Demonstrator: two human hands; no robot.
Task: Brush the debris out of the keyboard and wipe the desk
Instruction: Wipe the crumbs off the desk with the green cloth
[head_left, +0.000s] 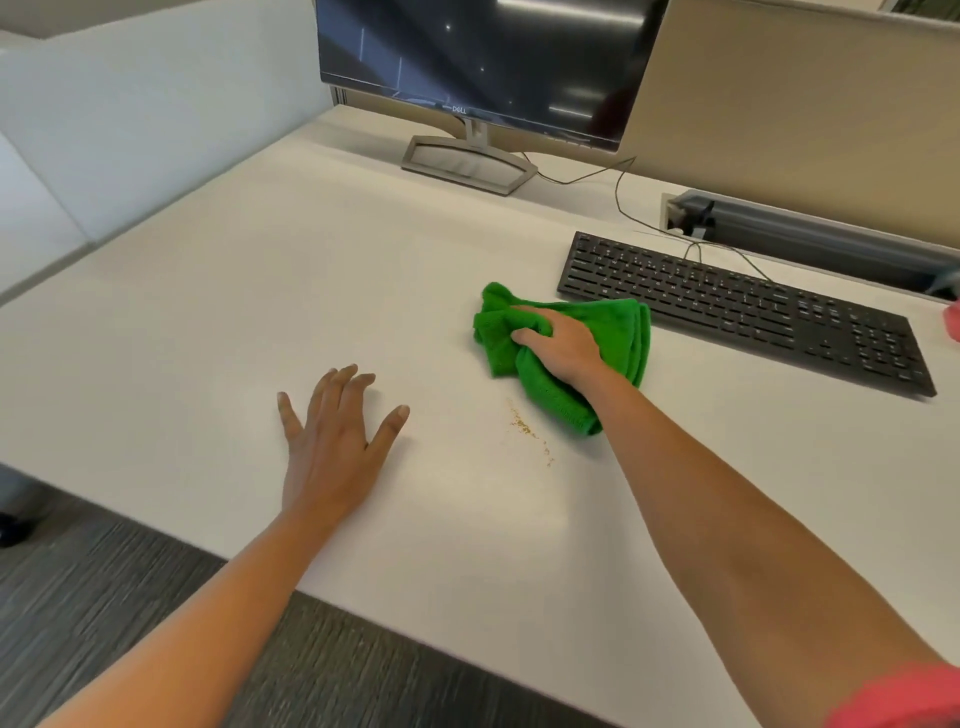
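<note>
Gripping a green cloth (626, 325) against the table (234, 291), the right hand (563, 348) has its fingers curled into the folds. The fingertips sink into the fabric, so I can only suppose how firm the hold is. The left hand (332, 441) lies flat on the table with fingers spread and holds nothing, well apart from the cloth.

Between the two hands, but much nearer the right one, is a thin trail of crumbs (522, 426). It lies just beside the near end of the cloth, on the person's side of the right hand, and its long axis runs from far-left to near-right. I judge the next wipe should pull toward the person.

The keyboard (743, 306) lies beyond the cloth to the right, near it but apart.
</note>
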